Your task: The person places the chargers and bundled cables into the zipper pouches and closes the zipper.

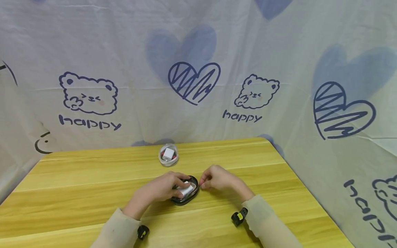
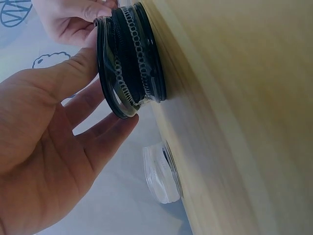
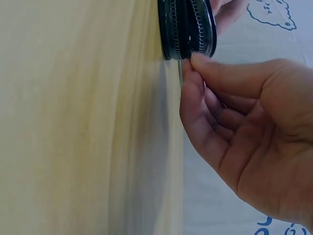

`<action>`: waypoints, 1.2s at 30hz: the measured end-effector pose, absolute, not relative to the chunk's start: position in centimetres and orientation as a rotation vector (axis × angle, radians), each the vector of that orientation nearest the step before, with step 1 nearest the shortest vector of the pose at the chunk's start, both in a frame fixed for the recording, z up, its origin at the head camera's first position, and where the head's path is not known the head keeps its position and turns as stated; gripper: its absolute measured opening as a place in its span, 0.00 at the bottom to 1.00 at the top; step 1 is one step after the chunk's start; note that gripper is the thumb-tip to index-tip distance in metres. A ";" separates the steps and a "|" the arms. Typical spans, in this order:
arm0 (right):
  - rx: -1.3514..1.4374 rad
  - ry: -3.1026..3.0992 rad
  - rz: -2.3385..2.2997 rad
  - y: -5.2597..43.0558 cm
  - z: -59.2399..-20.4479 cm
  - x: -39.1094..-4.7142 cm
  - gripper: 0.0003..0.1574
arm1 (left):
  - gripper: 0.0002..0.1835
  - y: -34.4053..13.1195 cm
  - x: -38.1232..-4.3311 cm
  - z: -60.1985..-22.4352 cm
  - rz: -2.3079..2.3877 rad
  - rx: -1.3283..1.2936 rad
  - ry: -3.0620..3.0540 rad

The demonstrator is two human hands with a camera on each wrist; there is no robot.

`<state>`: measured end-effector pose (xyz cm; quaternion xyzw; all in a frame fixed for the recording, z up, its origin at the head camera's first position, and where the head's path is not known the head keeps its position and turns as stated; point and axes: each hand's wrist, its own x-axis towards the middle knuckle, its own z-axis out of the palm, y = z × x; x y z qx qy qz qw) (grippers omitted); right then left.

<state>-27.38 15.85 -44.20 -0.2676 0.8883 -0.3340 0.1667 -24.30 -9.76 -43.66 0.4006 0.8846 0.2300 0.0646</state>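
Note:
A small oval zippered case with black edges and a see-through top lies on the table. Inside it I see a white block and part of a cable. My left hand holds the case from the left, thumb on one side and fingers round the other. At the case's right end, my right hand pinches the zipper pull between thumb and forefinger; the pull itself is mostly hidden by the fingertips. The zipper band runs along the side of the case in the left wrist view.
Behind the case, near the table's back edge, sits a coiled white cable with a white charger block on it. The wooden table meets a printed cloth hanging at the back and right.

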 end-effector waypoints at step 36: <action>-0.700 2.567 -1.001 14.7 -45.1 -27.4 0.08 | 0.22 -9.6 -24.3 -43.9 0.688 1.336 2.687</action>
